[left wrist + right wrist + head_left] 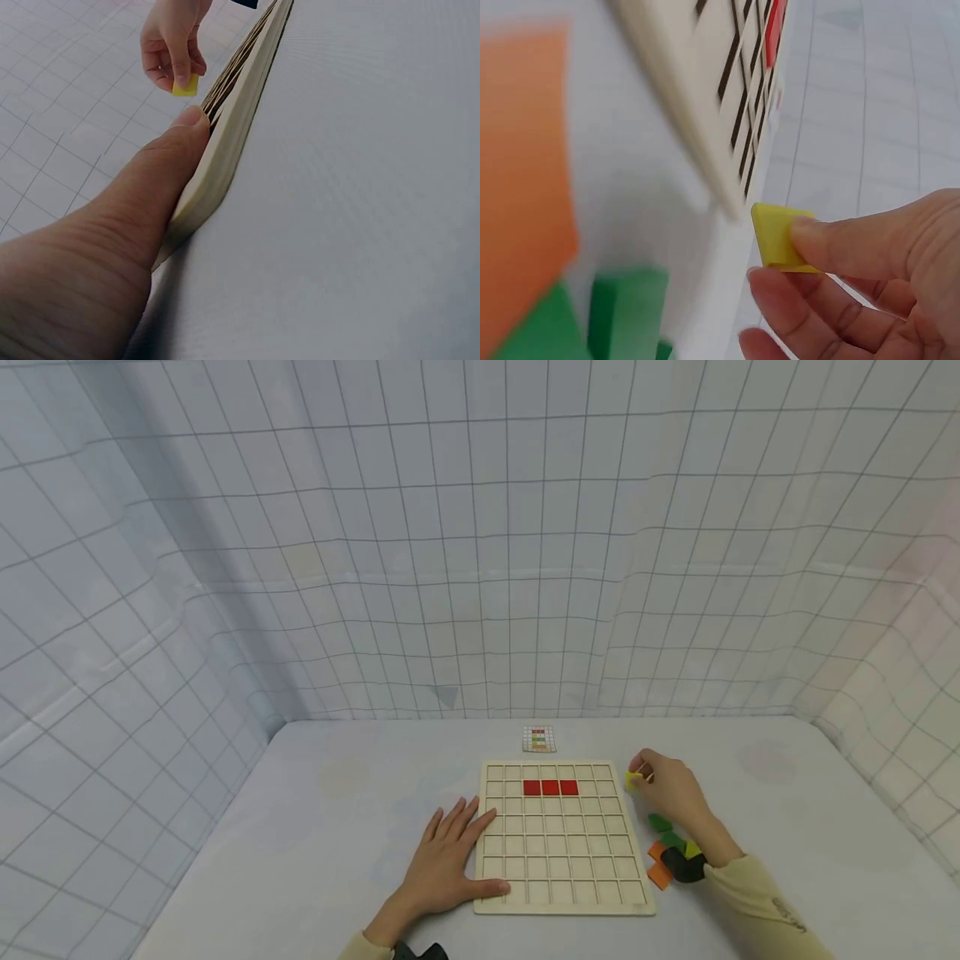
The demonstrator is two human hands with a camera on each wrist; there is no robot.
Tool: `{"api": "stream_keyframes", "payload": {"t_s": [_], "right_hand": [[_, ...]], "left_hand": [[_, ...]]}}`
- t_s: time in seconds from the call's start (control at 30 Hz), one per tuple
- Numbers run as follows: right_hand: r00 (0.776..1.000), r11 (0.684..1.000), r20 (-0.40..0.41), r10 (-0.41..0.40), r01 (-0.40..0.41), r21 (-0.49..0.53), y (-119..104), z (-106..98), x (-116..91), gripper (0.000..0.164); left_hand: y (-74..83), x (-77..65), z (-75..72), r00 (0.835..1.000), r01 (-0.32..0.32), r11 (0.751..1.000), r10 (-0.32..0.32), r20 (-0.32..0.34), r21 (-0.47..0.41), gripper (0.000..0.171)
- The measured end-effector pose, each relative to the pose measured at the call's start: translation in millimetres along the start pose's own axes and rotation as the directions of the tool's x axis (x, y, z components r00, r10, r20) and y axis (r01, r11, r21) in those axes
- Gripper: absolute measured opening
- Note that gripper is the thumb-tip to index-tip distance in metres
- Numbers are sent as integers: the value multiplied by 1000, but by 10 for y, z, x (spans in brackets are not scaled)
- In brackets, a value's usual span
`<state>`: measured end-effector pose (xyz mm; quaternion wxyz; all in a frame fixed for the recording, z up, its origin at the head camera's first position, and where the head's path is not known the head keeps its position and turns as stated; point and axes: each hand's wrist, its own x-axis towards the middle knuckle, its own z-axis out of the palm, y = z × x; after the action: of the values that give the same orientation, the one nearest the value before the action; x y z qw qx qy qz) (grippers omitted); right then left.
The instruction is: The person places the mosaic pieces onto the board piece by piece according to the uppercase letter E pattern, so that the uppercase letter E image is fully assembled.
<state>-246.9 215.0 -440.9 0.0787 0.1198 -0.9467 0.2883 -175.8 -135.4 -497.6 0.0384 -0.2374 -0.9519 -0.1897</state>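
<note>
Pinching a yellow piece [772,234] between thumb and fingers of the right hand [672,791], just beside the board's far right corner. Resting the left hand [444,865] with fingers spread, thumb on the left edge of the wooden board [556,845]. Can see three red squares [551,787] in a row there. Can also see green [660,822] and orange pieces [660,875] near the right wrist, perhaps with more hidden behind it.

Held tile [776,231]: yellow. Board [555,846]: cream, square-gridded. Three tiles [551,787]: red. Loose tile [661,876]: orange. Loose block [660,823]: green. Backdrop [525,568]: whitish, dark-lined grid.
</note>
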Motion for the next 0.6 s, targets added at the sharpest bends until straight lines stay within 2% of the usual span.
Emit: {"api": "stream_keyframes", "payload": {"t_s": [0.2, 0.37, 0.6], "right_hand": [[994, 989, 5, -106, 105, 102, -211, 127, 16, 13], [987, 975, 13, -161, 157, 157, -377, 267, 40, 12], [969, 949, 77, -236, 213, 231, -570, 469, 52, 16]], "left_hand": [[6, 0, -4, 1000, -4, 1000, 4, -5, 3, 96], [8, -2, -7, 1000, -3, 1000, 3, -3, 1, 97], [5, -5, 4, 1000, 2, 1000, -2, -10, 3, 97]]}}
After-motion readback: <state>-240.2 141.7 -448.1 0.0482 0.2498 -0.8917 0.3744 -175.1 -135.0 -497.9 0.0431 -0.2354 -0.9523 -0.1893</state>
